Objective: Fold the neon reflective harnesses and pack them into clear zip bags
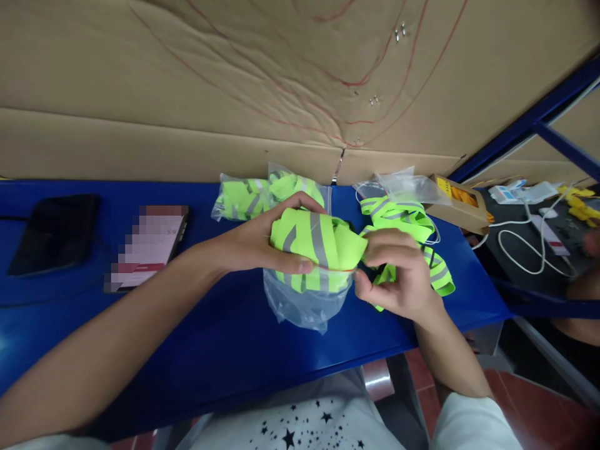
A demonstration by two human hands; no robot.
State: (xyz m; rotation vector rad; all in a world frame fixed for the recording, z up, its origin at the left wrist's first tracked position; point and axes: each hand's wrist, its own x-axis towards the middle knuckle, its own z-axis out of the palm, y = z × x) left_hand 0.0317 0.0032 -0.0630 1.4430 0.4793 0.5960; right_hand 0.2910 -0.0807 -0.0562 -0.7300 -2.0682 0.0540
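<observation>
Lighting: indoor, moderate, rather flat. Glare: pale patch at the left end of my blue counter [225, 356]; small highlights on the plastic bag [300, 309] at my hands [400, 275]. Right margin: dark, blurred. Lens: wide, stretching my forearms. Mosaic blocks: over one flat pinkish object [164, 234].

Markings noted at 2 points, neither legible: small characters on the phone [162, 239], blurred; print on the yellow label [443, 186] of the cardboard box [458, 216], too small.
</observation>
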